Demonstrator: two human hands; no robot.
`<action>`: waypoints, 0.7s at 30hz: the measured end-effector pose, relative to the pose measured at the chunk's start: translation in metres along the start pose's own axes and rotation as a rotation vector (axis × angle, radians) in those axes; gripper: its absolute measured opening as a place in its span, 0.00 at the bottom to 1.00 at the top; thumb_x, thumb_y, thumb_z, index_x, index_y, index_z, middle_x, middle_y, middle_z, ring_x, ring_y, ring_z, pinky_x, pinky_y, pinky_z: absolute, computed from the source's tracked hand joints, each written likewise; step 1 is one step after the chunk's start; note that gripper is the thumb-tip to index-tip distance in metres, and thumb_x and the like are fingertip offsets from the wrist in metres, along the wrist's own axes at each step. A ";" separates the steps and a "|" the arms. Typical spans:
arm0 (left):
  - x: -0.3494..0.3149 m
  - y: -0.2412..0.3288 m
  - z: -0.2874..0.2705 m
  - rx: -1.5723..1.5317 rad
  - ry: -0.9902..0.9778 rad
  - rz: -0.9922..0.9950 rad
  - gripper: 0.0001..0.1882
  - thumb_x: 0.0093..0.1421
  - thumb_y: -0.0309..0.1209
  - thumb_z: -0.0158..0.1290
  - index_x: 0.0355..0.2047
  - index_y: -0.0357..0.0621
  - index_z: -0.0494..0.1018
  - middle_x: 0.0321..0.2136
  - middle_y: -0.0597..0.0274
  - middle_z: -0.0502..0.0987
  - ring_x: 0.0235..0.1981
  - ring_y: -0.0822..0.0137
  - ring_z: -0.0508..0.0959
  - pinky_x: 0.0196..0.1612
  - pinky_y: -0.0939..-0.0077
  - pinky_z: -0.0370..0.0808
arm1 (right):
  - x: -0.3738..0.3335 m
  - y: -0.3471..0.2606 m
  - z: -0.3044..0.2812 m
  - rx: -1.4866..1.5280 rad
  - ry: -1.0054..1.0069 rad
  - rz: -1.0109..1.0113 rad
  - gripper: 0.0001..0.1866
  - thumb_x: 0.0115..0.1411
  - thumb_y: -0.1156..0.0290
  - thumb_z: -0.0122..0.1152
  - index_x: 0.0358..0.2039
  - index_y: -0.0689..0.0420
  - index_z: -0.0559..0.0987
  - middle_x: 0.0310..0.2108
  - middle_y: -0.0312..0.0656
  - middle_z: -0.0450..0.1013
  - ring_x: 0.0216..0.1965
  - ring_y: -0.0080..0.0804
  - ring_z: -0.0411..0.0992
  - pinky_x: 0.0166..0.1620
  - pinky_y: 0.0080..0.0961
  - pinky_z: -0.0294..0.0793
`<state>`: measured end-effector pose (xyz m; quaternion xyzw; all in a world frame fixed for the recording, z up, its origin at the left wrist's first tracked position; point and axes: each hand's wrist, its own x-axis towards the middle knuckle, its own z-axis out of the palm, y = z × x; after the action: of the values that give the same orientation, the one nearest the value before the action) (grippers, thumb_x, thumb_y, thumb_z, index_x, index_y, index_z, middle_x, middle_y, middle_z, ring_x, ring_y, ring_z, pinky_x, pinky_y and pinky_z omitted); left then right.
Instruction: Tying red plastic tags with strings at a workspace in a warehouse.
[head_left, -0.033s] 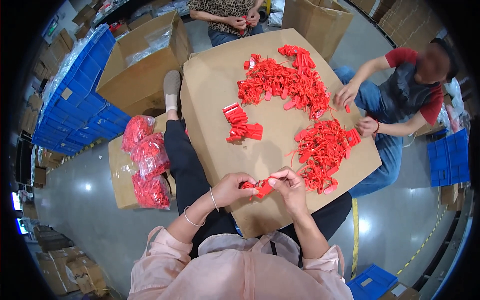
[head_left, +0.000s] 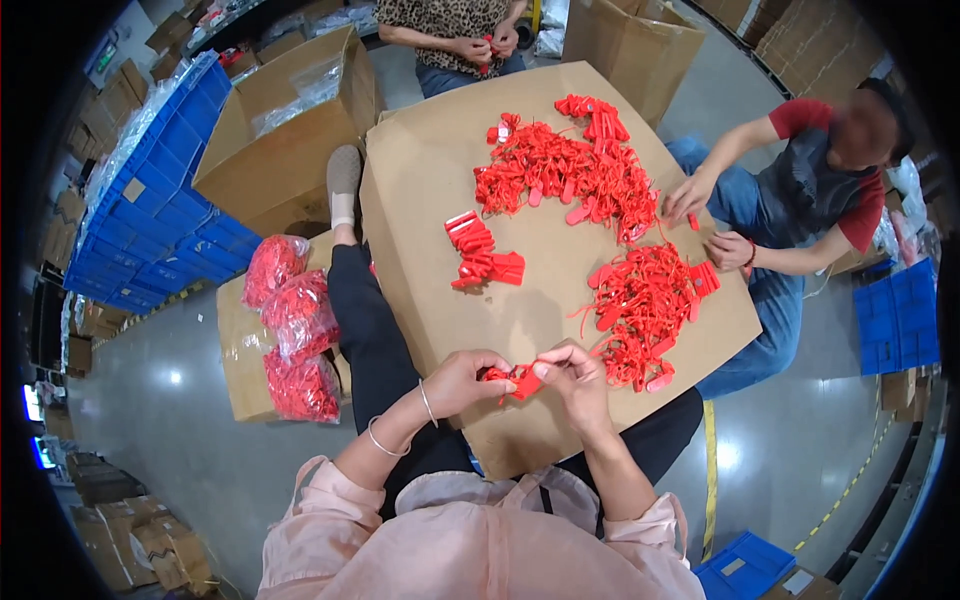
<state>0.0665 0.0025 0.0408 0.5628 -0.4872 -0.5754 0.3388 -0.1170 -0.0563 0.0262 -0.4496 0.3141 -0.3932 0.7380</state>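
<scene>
Over the near edge of the cardboard-topped table [head_left: 410, 240], both my hands hold a small red plastic piece with cord [head_left: 526, 380]. My left hand [head_left: 458, 383] is closed, with thumb and fingers pinching its left end. At the other end, my right hand [head_left: 578, 388] grips it between thumb and fingertips. The exact kind of the piece is too small to make out. Just beyond my right hand lies a heap of red corded pieces [head_left: 645, 310]. A larger heap [head_left: 570, 170] lies farther off, and a row of neatly stacked red pieces [head_left: 483, 252] sits left of it.
Bagged red pieces [head_left: 302, 315] rest on a carton by my left leg. Blue crates [head_left: 150, 190] and a large open box [head_left: 270, 140] stand at far left. A co-worker at right has hands [head_left: 690, 195] at the table edge; another person [head_left: 470, 48] sits at the far side.
My right hand has shifted very slightly left, still on the red piece. The right-hand co-worker's hands have moved a little at the table edge.
</scene>
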 end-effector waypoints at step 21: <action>-0.002 -0.029 -0.012 -0.223 -0.091 -0.075 0.14 0.59 0.35 0.49 0.41 0.40 0.70 0.23 0.72 0.71 0.23 0.82 0.68 0.25 0.88 0.67 | -0.031 0.022 -0.055 0.268 -0.292 0.908 0.16 0.62 0.65 0.44 0.47 0.58 0.68 0.39 0.44 0.72 0.34 0.30 0.74 0.36 0.21 0.74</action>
<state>0.0835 0.0110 0.0155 0.5127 -0.4137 -0.6633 0.3551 -0.1707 -0.0462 -0.0123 -0.2187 0.3184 -0.0019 0.9224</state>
